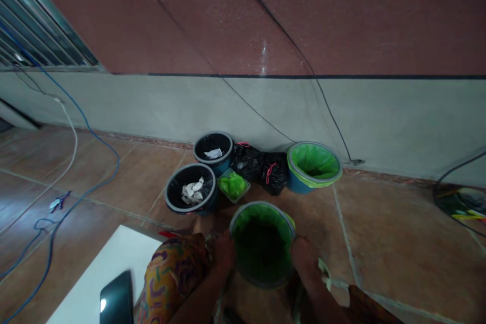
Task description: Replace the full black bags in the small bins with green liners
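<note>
Front bin (261,203) sits on the tile floor (398,243) right below the person, green bag (261,255) already inside, its edge turned over the far rim. L hand (222,254) and R hand (304,258) are at opposite sides of the rim; fingers (229,245) on both look curled narrow at the edge, but tips are hidden, so can't tell if they're gripping bag, bin or both. Paper scrap (323,273) pokes out just beside R hand. Ahead, near the wall (243,111): 2 black-lined bins (193,207) w/ white paper (193,191) in them, 2 tied black bags (274,172), a small tray w/ green plastic (233,186), and another bin w/ green bag (313,164), edge folded over rim. So 2 green bags are in place; near side of front bin's edge is hidden, so fit there is unclear. Patterned cloth (172,273) covers the lower left, white board (110,276) and dark object (117,299) are cut off at frame bottom, blue cable (87,195) runs across floor.
</note>
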Action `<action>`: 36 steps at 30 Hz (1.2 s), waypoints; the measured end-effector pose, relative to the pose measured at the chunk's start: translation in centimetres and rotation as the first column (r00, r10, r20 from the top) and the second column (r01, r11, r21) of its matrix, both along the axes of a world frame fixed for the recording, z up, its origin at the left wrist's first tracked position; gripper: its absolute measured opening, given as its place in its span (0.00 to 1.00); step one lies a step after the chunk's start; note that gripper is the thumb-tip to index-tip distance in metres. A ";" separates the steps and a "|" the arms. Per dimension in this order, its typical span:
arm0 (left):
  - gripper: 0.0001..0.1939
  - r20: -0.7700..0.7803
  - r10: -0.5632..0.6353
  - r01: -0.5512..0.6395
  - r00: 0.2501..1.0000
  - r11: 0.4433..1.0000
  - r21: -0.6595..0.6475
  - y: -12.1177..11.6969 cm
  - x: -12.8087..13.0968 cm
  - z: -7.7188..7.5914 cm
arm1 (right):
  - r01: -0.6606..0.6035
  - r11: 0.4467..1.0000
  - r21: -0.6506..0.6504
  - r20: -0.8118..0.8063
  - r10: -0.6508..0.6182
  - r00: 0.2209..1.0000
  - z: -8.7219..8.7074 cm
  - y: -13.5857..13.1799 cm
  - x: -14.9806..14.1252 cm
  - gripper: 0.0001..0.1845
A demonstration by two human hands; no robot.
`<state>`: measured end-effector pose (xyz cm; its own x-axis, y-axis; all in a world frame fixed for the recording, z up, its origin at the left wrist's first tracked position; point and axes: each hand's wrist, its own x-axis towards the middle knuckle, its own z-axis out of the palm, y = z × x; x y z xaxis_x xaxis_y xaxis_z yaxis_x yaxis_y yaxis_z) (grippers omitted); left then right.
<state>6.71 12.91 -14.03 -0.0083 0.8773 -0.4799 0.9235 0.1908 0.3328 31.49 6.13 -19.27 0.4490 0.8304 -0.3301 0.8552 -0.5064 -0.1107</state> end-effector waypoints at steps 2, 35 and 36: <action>0.19 -0.062 -0.023 0.025 0.998 0.999 0.025 -0.2 0.1 -0.1 | 0.053 0.998 0.035 0.053 -0.055 0.997 1.0 1.2 -0.3 0.18; 0.35 0.084 0.118 -0.137 0.989 0.951 0.276 -0.4 2.5 -3.3 | 0.147 0.936 0.321 -0.074 -0.130 0.989 1.7 2.4 -4.3 0.34; 0.35 0.099 0.194 -0.213 0.976 0.945 0.248 -1.1 2.1 -3.5 | 0.240 0.914 0.327 -0.105 -0.217 0.970 1.4 0.9 -4.3 0.34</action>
